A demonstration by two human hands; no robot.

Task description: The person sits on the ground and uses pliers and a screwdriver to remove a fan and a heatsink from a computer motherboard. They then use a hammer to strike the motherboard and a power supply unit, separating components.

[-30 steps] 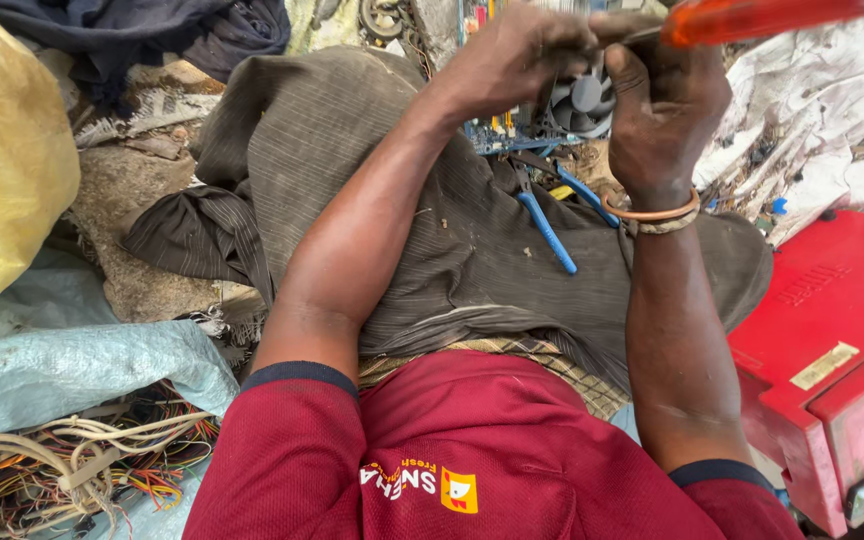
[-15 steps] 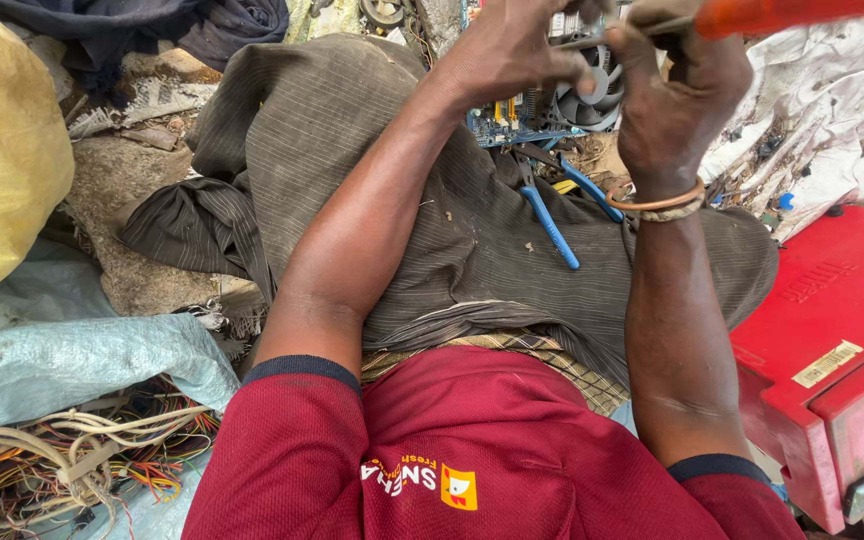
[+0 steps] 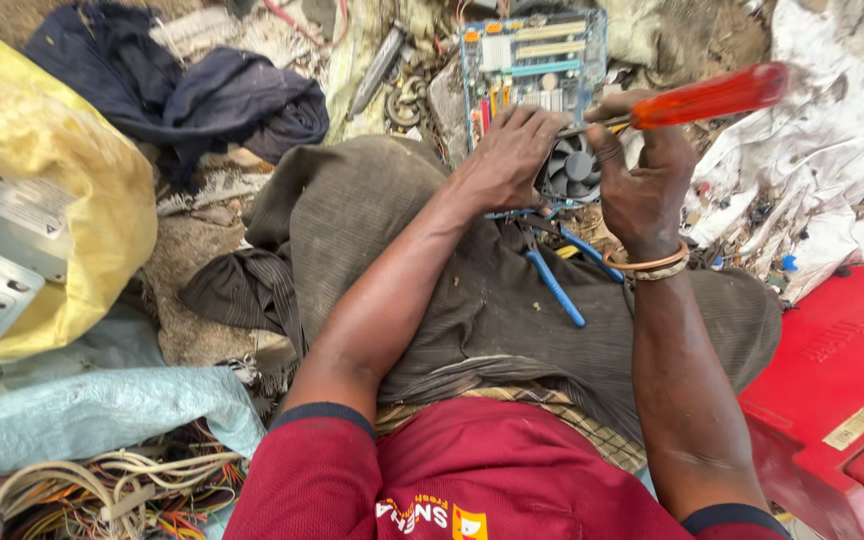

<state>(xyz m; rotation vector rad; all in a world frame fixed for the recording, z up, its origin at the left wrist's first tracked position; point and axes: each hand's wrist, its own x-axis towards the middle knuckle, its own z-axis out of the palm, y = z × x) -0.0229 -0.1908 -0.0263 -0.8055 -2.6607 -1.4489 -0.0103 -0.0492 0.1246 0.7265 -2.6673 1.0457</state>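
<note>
- Two hands are seen over a blue circuit board (image 3: pixel 532 60) with a black fan (image 3: pixel 574 168); the left hand (image 3: pixel 507 155) is pressed on the board, fingers curled.
- The right hand (image 3: pixel 642 190) is closed around a red-handled screwdriver (image 3: pixel 707 97).
- One red box (image 3: pixel 842 390) with a tan label is set at the right edge.
- One yellow sack (image 3: pixel 62 190) is crowded at the left, wires (image 3: pixel 102 495) below.
- Blue-handled pliers (image 3: pixel 562 280) are laid on the lap.

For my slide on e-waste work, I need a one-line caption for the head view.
Seated person's right hand works an orange-handled screwdriver at a cooling fan steadied by the left hand, blue circuit board beyond.
</note>
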